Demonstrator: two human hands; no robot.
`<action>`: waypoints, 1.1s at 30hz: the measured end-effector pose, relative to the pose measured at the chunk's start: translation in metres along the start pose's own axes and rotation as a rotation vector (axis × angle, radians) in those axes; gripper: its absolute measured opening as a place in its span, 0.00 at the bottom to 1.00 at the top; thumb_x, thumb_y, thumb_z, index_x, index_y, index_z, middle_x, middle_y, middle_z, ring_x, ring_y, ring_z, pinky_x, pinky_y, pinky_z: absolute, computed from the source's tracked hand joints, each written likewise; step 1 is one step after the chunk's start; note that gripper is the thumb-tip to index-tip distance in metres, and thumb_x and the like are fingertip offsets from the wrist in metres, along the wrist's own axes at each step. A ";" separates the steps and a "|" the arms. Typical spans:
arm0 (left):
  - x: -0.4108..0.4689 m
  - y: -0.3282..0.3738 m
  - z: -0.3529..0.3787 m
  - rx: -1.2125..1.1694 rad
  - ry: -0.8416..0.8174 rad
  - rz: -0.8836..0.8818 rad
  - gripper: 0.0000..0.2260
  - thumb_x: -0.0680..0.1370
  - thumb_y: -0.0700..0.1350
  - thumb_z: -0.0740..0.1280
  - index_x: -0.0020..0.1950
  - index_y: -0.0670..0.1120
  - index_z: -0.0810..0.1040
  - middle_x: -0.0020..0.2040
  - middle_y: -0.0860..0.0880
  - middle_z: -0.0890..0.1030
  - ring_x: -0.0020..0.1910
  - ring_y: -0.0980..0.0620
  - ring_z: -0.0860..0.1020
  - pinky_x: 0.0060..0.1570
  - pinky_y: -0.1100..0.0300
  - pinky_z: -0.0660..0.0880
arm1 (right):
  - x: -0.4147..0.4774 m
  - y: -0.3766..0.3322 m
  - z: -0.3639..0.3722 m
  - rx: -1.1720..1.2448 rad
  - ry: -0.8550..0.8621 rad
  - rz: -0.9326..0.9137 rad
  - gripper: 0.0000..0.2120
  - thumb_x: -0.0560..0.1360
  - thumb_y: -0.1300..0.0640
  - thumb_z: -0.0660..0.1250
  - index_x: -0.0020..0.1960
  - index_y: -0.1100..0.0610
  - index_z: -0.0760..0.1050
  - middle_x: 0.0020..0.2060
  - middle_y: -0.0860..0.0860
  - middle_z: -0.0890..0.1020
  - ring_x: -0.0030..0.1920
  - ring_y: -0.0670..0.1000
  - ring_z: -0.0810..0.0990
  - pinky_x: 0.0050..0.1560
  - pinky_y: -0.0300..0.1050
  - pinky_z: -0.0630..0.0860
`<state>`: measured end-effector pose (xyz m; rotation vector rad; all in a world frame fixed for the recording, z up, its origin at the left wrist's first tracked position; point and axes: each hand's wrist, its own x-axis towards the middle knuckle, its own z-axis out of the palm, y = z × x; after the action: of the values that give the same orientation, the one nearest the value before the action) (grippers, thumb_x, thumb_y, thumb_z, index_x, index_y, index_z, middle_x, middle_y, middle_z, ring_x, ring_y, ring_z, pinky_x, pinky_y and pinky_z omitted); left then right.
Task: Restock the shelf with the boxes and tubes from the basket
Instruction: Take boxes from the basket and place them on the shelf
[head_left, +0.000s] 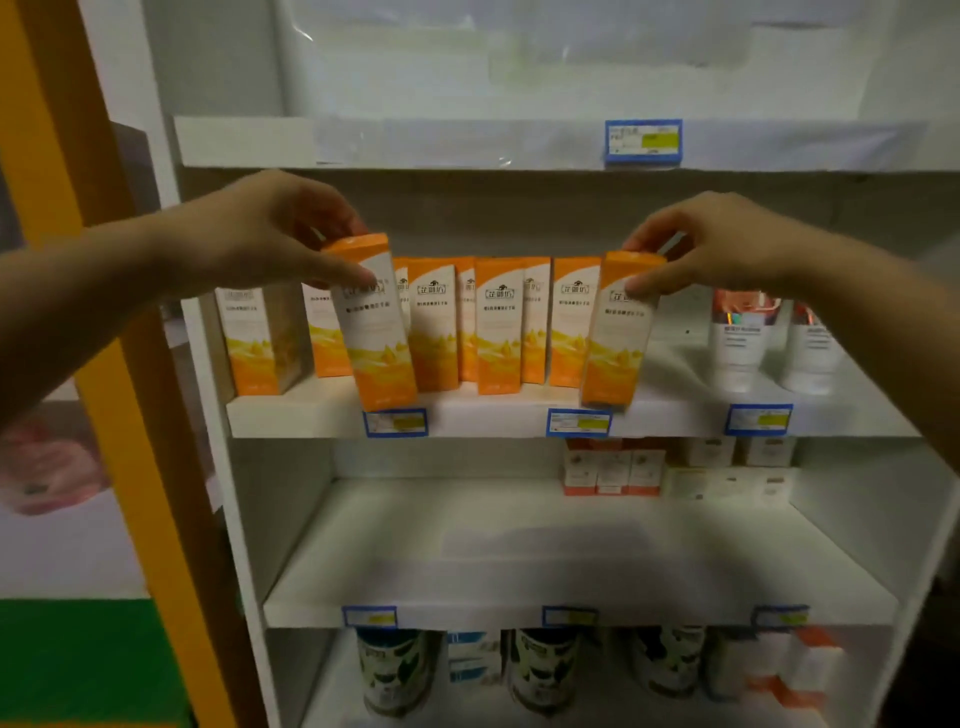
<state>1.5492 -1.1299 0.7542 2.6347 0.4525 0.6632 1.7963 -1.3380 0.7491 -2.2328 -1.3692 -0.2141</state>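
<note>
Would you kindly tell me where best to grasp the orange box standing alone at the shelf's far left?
I'd pinch the orange box near its top, coming from the front: it stands upright, its top is clear, and a gap separates it from its neighbour, though the shelf wall crowds its left.

Blue-framed price tags fixed along the shelf front edges; dark-printed canisters on the lowest tier; orange upright post and green panel at left.
</note>
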 end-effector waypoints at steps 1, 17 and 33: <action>0.002 -0.002 -0.002 0.007 -0.002 -0.017 0.30 0.51 0.69 0.69 0.47 0.55 0.75 0.46 0.54 0.79 0.46 0.54 0.78 0.41 0.62 0.74 | 0.004 0.001 0.000 -0.006 -0.002 0.005 0.18 0.70 0.57 0.71 0.58 0.56 0.75 0.48 0.49 0.76 0.43 0.44 0.77 0.35 0.32 0.68; 0.050 -0.048 -0.003 0.198 0.107 -0.139 0.19 0.72 0.40 0.70 0.61 0.38 0.74 0.59 0.38 0.77 0.51 0.47 0.74 0.50 0.55 0.73 | 0.057 -0.012 0.044 -0.114 0.061 -0.031 0.19 0.72 0.55 0.69 0.61 0.55 0.73 0.58 0.54 0.79 0.58 0.53 0.76 0.58 0.48 0.74; 0.079 -0.068 0.020 0.417 0.084 -0.091 0.19 0.77 0.38 0.63 0.68 0.38 0.70 0.66 0.37 0.73 0.65 0.39 0.72 0.63 0.48 0.69 | 0.050 -0.006 0.055 -0.413 0.170 -0.082 0.27 0.73 0.48 0.66 0.70 0.51 0.65 0.65 0.54 0.68 0.65 0.55 0.66 0.58 0.50 0.70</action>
<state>1.6111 -1.0446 0.7385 2.9546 0.8080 0.7166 1.8083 -1.2688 0.7235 -2.4146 -1.4237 -0.7590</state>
